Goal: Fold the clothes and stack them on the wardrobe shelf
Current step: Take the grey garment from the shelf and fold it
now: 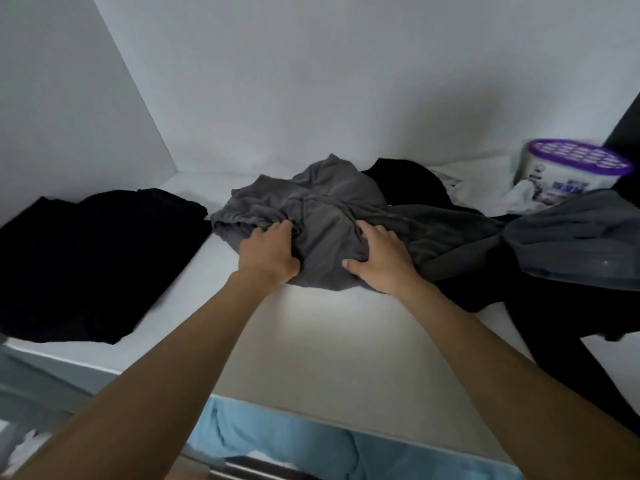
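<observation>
Crumpled grey soft-fabric garment [325,206] lies mid white wardrobe shelf [311,344]. Left hand [268,254] & right hand [382,266] both grip its near folds, fingers curled in. Folded black cloth stack [86,261] sits left of garment; purple-lidded white tub [571,171] to its right.

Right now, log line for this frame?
left hand: grips crumpled grey garment | right hand: grips it | black clothes: on shelf
</observation>
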`<state>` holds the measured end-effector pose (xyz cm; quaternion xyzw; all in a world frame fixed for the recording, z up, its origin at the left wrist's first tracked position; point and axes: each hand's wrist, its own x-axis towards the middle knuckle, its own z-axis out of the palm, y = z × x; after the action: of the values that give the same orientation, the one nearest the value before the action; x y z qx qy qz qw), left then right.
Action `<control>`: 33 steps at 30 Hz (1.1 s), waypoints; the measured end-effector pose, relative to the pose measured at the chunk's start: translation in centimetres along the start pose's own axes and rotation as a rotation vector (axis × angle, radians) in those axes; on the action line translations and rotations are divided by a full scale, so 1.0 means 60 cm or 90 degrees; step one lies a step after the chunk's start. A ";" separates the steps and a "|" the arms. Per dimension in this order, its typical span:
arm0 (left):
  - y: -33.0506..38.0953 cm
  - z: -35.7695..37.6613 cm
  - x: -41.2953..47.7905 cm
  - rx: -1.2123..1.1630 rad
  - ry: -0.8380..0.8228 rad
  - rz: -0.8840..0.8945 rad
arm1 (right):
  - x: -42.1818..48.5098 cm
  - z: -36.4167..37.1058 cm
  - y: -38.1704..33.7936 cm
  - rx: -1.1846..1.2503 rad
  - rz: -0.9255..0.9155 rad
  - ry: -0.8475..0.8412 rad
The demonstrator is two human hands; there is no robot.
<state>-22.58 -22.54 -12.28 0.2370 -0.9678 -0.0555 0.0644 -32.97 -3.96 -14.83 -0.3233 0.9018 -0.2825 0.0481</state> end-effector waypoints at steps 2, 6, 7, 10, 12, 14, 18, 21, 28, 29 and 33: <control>-0.001 0.004 -0.013 -0.015 0.002 -0.008 | -0.004 -0.002 -0.003 0.092 0.020 0.033; -0.019 -0.001 -0.044 -0.083 -0.017 -0.019 | -0.025 -0.019 -0.026 0.321 0.037 0.194; -0.025 -0.005 -0.053 -0.105 -0.026 -0.021 | -0.033 -0.027 -0.039 0.355 0.019 0.212; -0.041 -0.021 -0.078 -0.114 -0.066 -0.019 | -0.072 -0.055 -0.082 0.421 -0.083 0.175; -0.051 -0.033 -0.092 -0.110 -0.081 -0.010 | -0.110 -0.066 -0.106 0.393 -0.120 0.121; -0.064 -0.041 -0.109 -0.081 -0.101 0.021 | -0.151 -0.066 -0.123 0.296 -0.108 0.047; -0.090 -0.045 -0.159 -0.071 -0.113 0.078 | -0.227 -0.039 -0.138 0.008 -0.072 -0.193; -0.109 -0.043 -0.199 -0.141 -0.092 0.115 | -0.259 -0.028 -0.160 -0.077 -0.018 -0.178; -0.152 -0.040 -0.284 -0.252 -0.072 0.133 | -0.269 0.024 -0.251 0.032 0.074 -0.005; -0.160 -0.035 -0.290 -0.252 -0.068 0.134 | -0.272 0.045 -0.253 -0.037 0.083 0.004; -0.185 -0.023 -0.302 -0.277 -0.076 0.142 | -0.323 0.104 -0.266 -0.045 0.107 0.177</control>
<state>-1.42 -23.98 -14.26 0.1054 -0.9552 -0.2693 0.0623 -7.16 -5.18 -13.28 -0.2064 0.9330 -0.2877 -0.0648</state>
